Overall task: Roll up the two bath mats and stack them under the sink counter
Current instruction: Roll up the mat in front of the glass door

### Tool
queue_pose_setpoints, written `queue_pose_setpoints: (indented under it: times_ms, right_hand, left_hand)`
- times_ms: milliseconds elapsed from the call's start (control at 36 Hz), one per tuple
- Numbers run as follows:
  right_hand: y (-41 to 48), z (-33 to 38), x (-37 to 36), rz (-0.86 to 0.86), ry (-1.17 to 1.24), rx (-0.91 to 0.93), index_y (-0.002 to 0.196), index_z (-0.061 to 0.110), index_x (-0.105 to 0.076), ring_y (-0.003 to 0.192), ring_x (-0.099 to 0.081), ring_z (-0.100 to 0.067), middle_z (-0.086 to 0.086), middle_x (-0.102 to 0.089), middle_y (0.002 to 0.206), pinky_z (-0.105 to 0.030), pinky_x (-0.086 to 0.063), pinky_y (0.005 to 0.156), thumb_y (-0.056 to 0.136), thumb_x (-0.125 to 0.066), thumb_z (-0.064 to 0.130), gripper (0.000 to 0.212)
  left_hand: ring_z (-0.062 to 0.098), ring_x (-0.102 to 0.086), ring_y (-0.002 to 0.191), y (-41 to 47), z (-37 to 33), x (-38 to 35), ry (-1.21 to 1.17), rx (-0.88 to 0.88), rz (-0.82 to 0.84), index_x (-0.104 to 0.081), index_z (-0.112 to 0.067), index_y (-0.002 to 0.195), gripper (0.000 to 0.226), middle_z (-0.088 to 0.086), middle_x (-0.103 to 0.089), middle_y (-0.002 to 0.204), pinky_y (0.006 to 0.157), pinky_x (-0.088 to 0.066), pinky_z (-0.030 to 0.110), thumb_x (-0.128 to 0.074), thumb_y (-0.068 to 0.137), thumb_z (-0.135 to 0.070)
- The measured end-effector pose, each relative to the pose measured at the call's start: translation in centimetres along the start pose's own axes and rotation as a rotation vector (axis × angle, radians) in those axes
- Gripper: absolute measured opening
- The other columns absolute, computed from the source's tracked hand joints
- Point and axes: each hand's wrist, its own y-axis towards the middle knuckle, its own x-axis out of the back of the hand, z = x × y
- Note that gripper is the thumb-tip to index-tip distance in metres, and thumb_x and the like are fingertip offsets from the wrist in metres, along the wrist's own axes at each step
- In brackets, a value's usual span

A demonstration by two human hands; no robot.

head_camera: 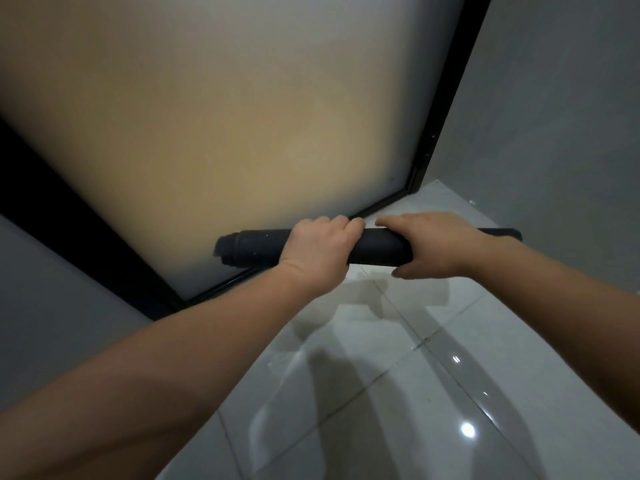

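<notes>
A dark grey bath mat (pixel 377 249), rolled into a tight tube, is held level above the floor in front of the door. My left hand (pixel 320 252) grips it from above, left of its middle, fingers curled over the top. My right hand (pixel 440 247) wraps the roll just to the right, thumb underneath. The roll's left end (pixel 228 249) sticks out with its inner layers showing; its right end (pixel 509 233) pokes out past my right wrist. No second mat and no sink counter are in view.
A frosted glass door (pixel 242 116) in a black frame (pixel 446 98) fills the upper left. Grey walls (pixel 554 116) stand on both sides. Glossy white floor tiles (pixel 398 375) with light reflections lie below my arms.
</notes>
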Motion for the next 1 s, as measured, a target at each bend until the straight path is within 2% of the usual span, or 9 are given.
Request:
queue_pose_setpoints:
  times_ms: [167, 333, 444, 500, 611, 750, 806, 889, 1000]
  right_hand:
    - [0.0, 0.2, 0.2, -0.023, -0.023, -0.019, 0.097, 0.033, -0.052, 0.081, -0.060, -0.022, 0.008, -0.063, 0.087, -0.032, -0.042, 0.062, 0.070, -0.067, 0.044, 0.032]
    - [-0.9, -0.2, -1.3, -0.406, -0.380, 0.237, 0.108, 0.012, -0.059, 0.069, -0.061, -0.030, -0.008, -0.064, 0.084, -0.037, -0.046, 0.061, 0.078, -0.061, 0.020, 0.031]
    - [-1.0, -0.4, -2.1, -0.485, -0.395, 0.262, 0.109, 0.008, -0.060, 0.068, -0.061, -0.032, -0.011, -0.065, 0.083, -0.038, -0.045, 0.061, 0.077, -0.063, 0.017, 0.033]
    - [-0.9, -0.4, -2.2, -0.439, -0.382, 0.239, 0.113, 0.009, -0.058, 0.072, -0.061, -0.031, -0.011, -0.064, 0.088, -0.039, -0.046, 0.064, 0.076, -0.065, 0.019, 0.039]
    - [-0.3, -0.3, -1.0, -0.073, -0.176, 0.074, 0.127, 0.028, -0.043, 0.094, -0.059, -0.024, 0.002, -0.057, 0.111, -0.037, -0.048, 0.077, 0.074, -0.067, 0.040, 0.060]
    - [-0.2, -0.5, -0.5, 0.078, 0.027, -0.044, 0.103, 0.036, -0.050, 0.080, -0.060, -0.019, 0.010, -0.064, 0.089, -0.033, -0.047, 0.067, 0.067, -0.068, 0.043, 0.040]
    - [-0.4, -0.4, -0.8, 0.003, -0.114, -0.016, 0.102, 0.033, -0.051, 0.077, -0.059, -0.020, 0.007, -0.064, 0.089, -0.034, -0.048, 0.066, 0.073, -0.062, 0.038, 0.032]
    - [-1.1, -0.7, -1.7, -0.188, -0.388, 0.140, 0.112, 0.021, -0.052, 0.078, -0.059, -0.024, -0.002, -0.063, 0.091, -0.040, -0.049, 0.072, 0.082, -0.058, 0.030, 0.032]
    - [-1.7, -0.8, -2.6, -0.298, -0.402, 0.208, 0.114, 0.014, -0.053, 0.079, -0.060, -0.029, -0.008, -0.063, 0.092, -0.044, -0.049, 0.076, 0.084, -0.059, 0.027, 0.033]
  left_hand:
    - [0.025, -0.057, 0.093, 0.0, 0.3, -0.2, -0.036, -0.019, 0.017, -0.043, -0.023, 0.124, 0.050, -0.001, -0.057, 0.108, 0.070, -0.040, 0.037, -0.061, 0.078, -0.031]
    - [0.017, -0.059, 0.088, 1.0, 0.9, 0.6, -0.435, 0.113, 0.442, -0.048, -0.031, 0.115, 0.059, -0.009, -0.062, 0.101, 0.074, -0.050, 0.035, -0.073, 0.064, -0.049]
    - [0.018, -0.060, 0.083, 0.7, 0.7, 0.4, -0.507, 0.141, 0.450, -0.052, -0.031, 0.108, 0.049, -0.008, -0.064, 0.094, 0.072, -0.052, 0.035, -0.073, 0.065, -0.041]
    - [0.020, -0.061, 0.082, 0.5, 0.5, 0.1, -0.432, 0.142, 0.391, -0.052, -0.031, 0.105, 0.041, -0.007, -0.064, 0.091, 0.070, -0.051, 0.036, -0.069, 0.068, -0.039]
    - [0.025, -0.060, 0.088, 0.1, 0.3, -0.6, -0.099, 0.071, 0.103, -0.047, -0.025, 0.110, 0.035, -0.002, -0.061, 0.099, 0.066, -0.040, 0.034, -0.059, 0.078, -0.028]
    - [0.024, -0.056, 0.090, -0.5, 0.4, -1.1, -0.026, 0.007, 0.030, -0.043, -0.024, 0.119, 0.043, -0.001, -0.058, 0.104, 0.069, -0.039, 0.035, -0.059, 0.079, -0.028]
    - [0.023, -0.057, 0.093, -0.4, 0.5, -1.2, -0.107, -0.001, 0.101, -0.042, -0.026, 0.119, 0.048, -0.003, -0.057, 0.108, 0.068, -0.041, 0.035, -0.062, 0.076, -0.035]
    - [0.019, -0.059, 0.093, 0.2, 0.9, -1.1, -0.365, 0.009, 0.394, -0.044, -0.029, 0.118, 0.061, -0.006, -0.060, 0.108, 0.072, -0.048, 0.035, -0.072, 0.067, -0.046]
    - [0.016, -0.059, 0.090, -0.2, 1.0, -1.0, -0.675, 0.100, 0.549, -0.046, -0.030, 0.121, 0.061, -0.005, -0.061, 0.104, 0.078, -0.052, 0.036, -0.076, 0.068, -0.033]
